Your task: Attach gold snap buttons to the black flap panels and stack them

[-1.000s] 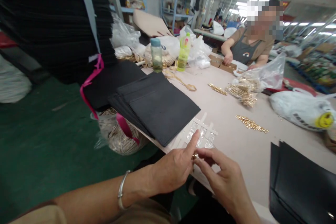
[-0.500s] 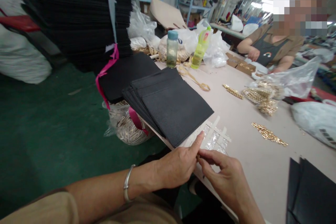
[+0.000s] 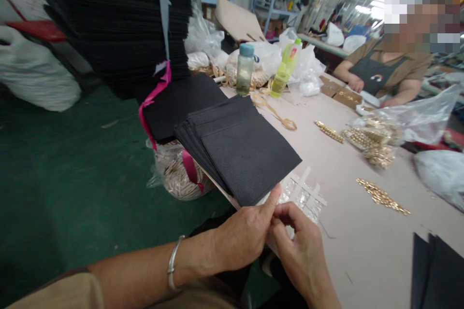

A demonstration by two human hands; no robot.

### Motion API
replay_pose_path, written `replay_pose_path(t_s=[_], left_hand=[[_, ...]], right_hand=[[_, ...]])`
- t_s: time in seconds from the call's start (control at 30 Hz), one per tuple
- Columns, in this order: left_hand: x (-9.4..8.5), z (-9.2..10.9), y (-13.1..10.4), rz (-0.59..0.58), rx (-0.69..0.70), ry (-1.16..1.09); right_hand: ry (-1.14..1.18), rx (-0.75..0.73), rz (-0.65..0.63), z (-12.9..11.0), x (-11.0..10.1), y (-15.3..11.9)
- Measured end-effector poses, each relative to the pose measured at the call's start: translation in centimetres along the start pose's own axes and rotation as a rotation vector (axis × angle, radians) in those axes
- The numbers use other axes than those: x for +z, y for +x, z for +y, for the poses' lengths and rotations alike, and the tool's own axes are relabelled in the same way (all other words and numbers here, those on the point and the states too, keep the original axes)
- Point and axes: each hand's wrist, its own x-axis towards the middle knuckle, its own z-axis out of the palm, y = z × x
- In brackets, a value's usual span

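Note:
My left hand (image 3: 241,234), with a silver bangle on its wrist, is at the table's near edge, its index finger extended toward the taped patch. My right hand (image 3: 299,244) meets it there, thumb and index finger pinched together. Whatever lies between the fingertips is too small and hidden to make out. Just beyond my hands is a clear plastic patch (image 3: 300,194) with pale tape strips on the table. Left of it, a fanned stack of black sheets (image 3: 248,149) overhangs the table edge. Gold chain pieces (image 3: 382,196) lie to the right.
A tall black stack (image 3: 119,24) rises at left. Beyond the sheets stand a blue-capped bottle (image 3: 245,70) and a yellow-green bottle (image 3: 284,70). A person (image 3: 386,70) sits across the table (image 3: 326,164), near a bag of gold chains (image 3: 379,142). More black sheets (image 3: 444,270) lie at lower right.
The view has shifted, so the table items appear slightly farther right. My right hand's fingers are more bent, still touching my left hand. A thin dark strand now shows beside the taped patch.

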Motion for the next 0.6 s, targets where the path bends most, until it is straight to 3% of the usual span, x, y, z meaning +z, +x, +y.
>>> replay_pose_path(t_s=[0.1,0.2,0.3,0.43,0.5,0.6], left_hand=[[-1.0,-0.2,-0.4,0.077,-0.069,-0.079],[-2.0,-0.6,-1.2,0.24,-0.205,-0.27],[-2.6,-1.6,-2.4,0.367,-0.396,-0.521],[-3.0,-2.8,-3.9,0.522,-0.575,-0.685],[-3.1,-3.1,-4.6,0.576,-0.638,-0.686],[-3.0,-2.9,-5.4,0.596,-0.705,-0.72]], right_hand=[[0.078,0.018,-0.043,-0.2,0.6,1.0],[0.085,-0.016,-0.038,0.1,0.9,3.5],[-0.062,-0.156,0.012,0.7,1.6,7.6],[-0.34,-0.403,-0.041,1.4,3.2,12.4],[-0.445,-0.491,-0.089,1.9,3.5,13.2],[-0.502,-0.518,-0.151,3.2,2.8,11.8]])
